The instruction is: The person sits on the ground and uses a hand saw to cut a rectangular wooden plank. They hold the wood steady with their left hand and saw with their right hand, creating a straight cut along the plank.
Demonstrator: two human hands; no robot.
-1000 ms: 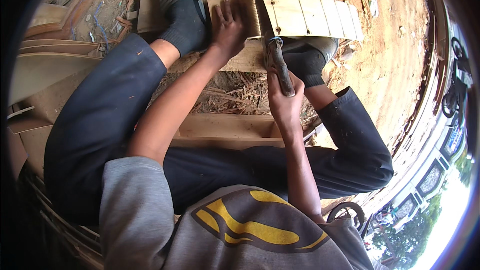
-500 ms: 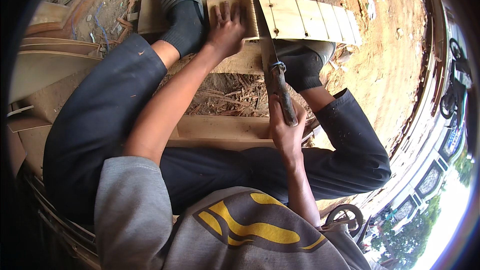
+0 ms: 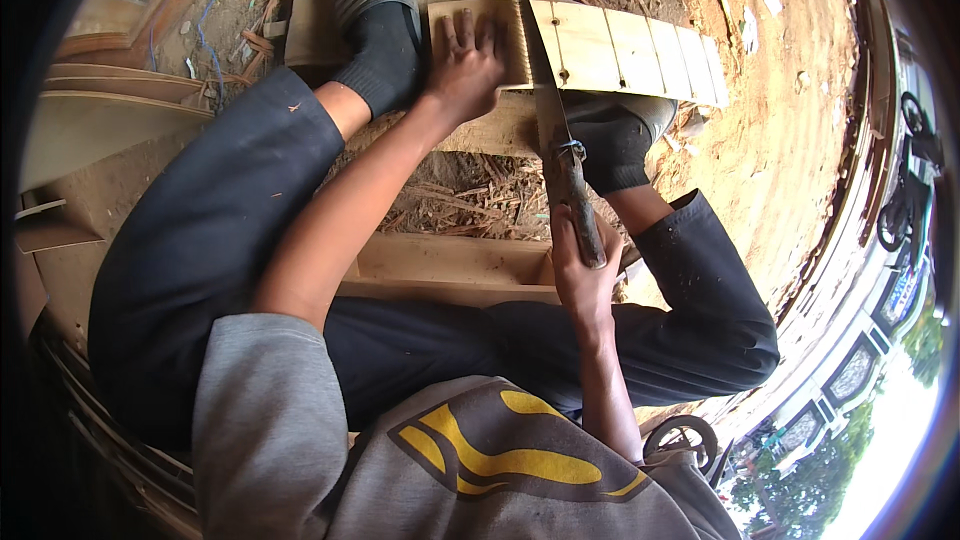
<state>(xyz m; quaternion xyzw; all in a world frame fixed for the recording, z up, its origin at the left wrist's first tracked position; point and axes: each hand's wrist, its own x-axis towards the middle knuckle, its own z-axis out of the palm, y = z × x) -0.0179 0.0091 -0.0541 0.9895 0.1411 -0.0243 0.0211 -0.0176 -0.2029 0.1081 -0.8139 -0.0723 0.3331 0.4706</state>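
Observation:
My left hand [image 3: 468, 68] lies flat with fingers spread, pressing on a thin pale board [image 3: 640, 48]. Dark lines with small knots or holes at their lower ends cross the board's right part. My right hand [image 3: 585, 275] is wrapped round the dark handle of a handsaw [image 3: 551, 115]. The blade points away from me and lies across the board just right of my left hand. Where the teeth meet the wood is hard to make out. Beneath, a thicker wooden plank [image 3: 480, 132] carries the board, with my sandalled feet on either side of my hands.
Wood chips and scraps [image 3: 450, 195] litter the ground beyond my legs. A shallow wooden frame [image 3: 450, 260] lies between my knees and the plank. Thin curved sheets [image 3: 110, 130] are piled at the left. Bare brown ground [image 3: 780, 120] stretches right; a wheel [image 3: 682, 440] shows at lower right.
The saw and my right hand have drawn slightly back toward me. My left hand stays pressed on the board; the whole view has shifted a little.

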